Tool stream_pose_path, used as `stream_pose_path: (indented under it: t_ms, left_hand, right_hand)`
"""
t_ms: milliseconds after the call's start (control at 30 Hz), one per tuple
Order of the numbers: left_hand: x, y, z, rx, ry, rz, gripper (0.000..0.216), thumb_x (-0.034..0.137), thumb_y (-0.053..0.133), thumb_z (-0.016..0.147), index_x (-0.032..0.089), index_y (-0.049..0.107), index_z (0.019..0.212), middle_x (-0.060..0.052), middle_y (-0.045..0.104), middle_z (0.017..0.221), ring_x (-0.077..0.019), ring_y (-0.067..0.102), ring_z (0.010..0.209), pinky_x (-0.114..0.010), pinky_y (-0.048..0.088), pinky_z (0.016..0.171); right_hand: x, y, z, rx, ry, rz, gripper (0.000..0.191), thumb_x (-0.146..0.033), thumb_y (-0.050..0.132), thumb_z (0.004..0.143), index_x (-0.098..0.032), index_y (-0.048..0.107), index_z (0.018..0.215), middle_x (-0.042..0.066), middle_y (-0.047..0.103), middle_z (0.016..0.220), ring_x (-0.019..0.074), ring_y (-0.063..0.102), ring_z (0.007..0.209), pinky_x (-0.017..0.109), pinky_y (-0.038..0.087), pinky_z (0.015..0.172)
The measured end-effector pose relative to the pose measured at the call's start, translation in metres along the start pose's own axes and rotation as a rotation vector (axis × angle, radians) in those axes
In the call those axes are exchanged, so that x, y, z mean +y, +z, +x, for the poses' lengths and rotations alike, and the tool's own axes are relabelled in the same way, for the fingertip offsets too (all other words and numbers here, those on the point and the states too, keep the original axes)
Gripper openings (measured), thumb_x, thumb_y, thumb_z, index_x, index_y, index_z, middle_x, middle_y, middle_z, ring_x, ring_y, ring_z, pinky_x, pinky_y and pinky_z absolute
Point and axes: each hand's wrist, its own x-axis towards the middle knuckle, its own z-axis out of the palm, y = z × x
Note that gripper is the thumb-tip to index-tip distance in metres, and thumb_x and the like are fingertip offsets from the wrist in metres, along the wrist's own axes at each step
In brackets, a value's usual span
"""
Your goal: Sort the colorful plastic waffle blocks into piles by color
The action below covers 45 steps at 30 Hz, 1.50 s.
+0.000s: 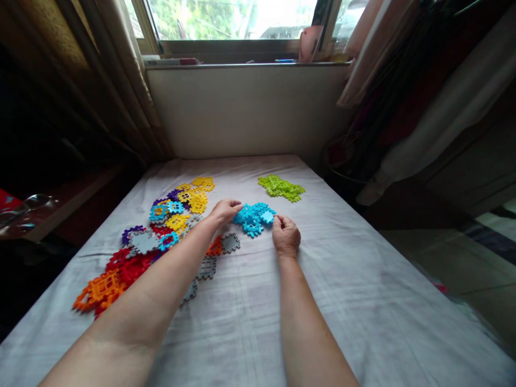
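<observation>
A small heap of blue interlocking plastic tiles [253, 221] lies on the pale sheet between my two hands. My left hand [226, 211] reaches in from the left, its fingers closed at the heap's left edge on a blue tile. On the other side, my right hand [287, 236] is curled, thumb and forefinger pinching the edge of a lighter blue tile [267, 216]. The undersides of both grips are hidden. Past my left forearm spreads a mixed pile with yellow tiles [197, 202], red tiles [135, 267], orange tiles [105, 286] and grey tiles [144, 242].
Green tiles [281, 187] form a separate group at the back right of the sheet-covered surface [346, 279]. Beyond its far edge stands a wall [245, 113] below a window. A curtain [121, 64] hangs at left, cloths [435, 123] at right.
</observation>
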Motion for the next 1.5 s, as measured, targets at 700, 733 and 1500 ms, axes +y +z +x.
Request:
stream_pose_path:
  t_ms: [700, 733, 1500]
  left_hand:
    - [-0.104, -0.140, -0.026, 0.212, -0.128, 0.878, 0.040, 0.044, 0.064, 0.077, 0.025, 0.071, 0.111, -0.014, 0.071, 0.119, -0.0374, 0.056, 0.123, -0.048, 0.032, 0.108]
    - [-0.104, -0.140, -0.026, 0.214, -0.127, 0.888, 0.040, 0.044, 0.063, 0.077, 0.026, 0.071, 0.111, -0.013, 0.072, 0.118, -0.0371, 0.057, 0.122, -0.048, 0.032, 0.108]
    - [0.027, 0.008, -0.025, 0.100, 0.323, 0.455, 0.060, 0.058, 0.066, 0.081, 0.025, 0.062, 0.131, -0.009, 0.069, 0.127, -0.0263, 0.062, 0.118, -0.033, 0.044, 0.103]
  right_hand:
    - [0.003, 0.002, 0.001, -0.016, -0.007, -0.052, 0.036, -0.037, 0.048, 0.083, -0.019, 0.078, 0.089, 0.010, 0.075, 0.091, 0.0198, 0.062, 0.077, 0.029, 0.045, 0.072]
    - [0.003, 0.002, 0.001, -0.013, -0.006, -0.055, 0.035, -0.037, 0.049, 0.083, -0.019, 0.078, 0.089, 0.009, 0.075, 0.091, 0.0196, 0.062, 0.076, 0.028, 0.045, 0.071]
    - [-0.005, -0.002, 0.001, -0.033, 0.025, -0.050, 0.032, -0.034, 0.050, 0.085, -0.018, 0.078, 0.091, 0.009, 0.075, 0.091, 0.0199, 0.064, 0.078, 0.028, 0.046, 0.073]
